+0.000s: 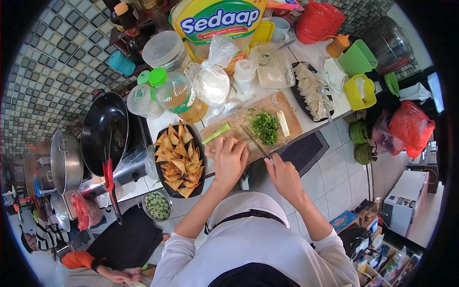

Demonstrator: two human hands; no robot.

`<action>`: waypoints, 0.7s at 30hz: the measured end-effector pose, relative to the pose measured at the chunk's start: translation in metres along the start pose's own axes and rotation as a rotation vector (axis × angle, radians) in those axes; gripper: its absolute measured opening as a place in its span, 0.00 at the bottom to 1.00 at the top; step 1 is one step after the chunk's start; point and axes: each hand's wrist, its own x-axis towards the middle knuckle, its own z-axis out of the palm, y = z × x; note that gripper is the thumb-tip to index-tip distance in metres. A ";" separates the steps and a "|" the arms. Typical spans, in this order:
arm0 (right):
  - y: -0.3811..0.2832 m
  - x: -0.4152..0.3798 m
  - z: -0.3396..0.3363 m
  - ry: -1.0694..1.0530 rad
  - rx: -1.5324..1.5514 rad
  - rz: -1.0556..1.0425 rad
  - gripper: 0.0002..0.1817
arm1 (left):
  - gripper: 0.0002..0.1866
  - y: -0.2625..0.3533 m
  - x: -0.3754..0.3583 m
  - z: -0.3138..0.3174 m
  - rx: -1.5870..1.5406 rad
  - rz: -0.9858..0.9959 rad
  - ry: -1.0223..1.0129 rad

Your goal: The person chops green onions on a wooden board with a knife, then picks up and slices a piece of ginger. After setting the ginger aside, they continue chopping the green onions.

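A person's right hand [285, 176] is clamped around the handle of a knife [256, 141], its blade angled up across a wooden cutting board [287, 112] toward a pile of chopped greens [265, 127]. The left hand [230, 157] lies palm down at the board's near edge, fingers together and curled over something it hides; whether it grips anything cannot be told. Just beyond that hand a pale green stalk [215, 134] lies on the board, and a short white stalk piece [283, 123] lies beside the greens on the far side.

Touching the board's left end is a dark tray of golden fried triangles [180, 160]. Past it a black wok [102, 131] sits on the stove, red-handled tongs [109, 177] resting across its rim. A bowl of cut green vegetables [157, 205] stands near the counter's front edge.

Behind the board stand a green-capped bottle of oil [178, 93], knotted plastic bags of white powder [210, 81] and a large yellow Sedaap pouch [217, 21]. To the right, a dark platter of folded dumplings [311, 91] lies near green and yellow plastic containers [358, 76]. Another person's hand [119, 275] shows at the lower left.
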 end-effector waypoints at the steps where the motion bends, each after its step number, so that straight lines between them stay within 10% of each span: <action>1: -0.001 0.002 0.000 0.002 0.026 -0.001 0.17 | 0.03 -0.001 -0.001 0.001 -0.015 0.004 -0.007; 21: -0.014 0.012 0.007 -0.038 -0.081 0.029 0.16 | 0.03 0.000 0.007 0.006 0.008 -0.002 0.011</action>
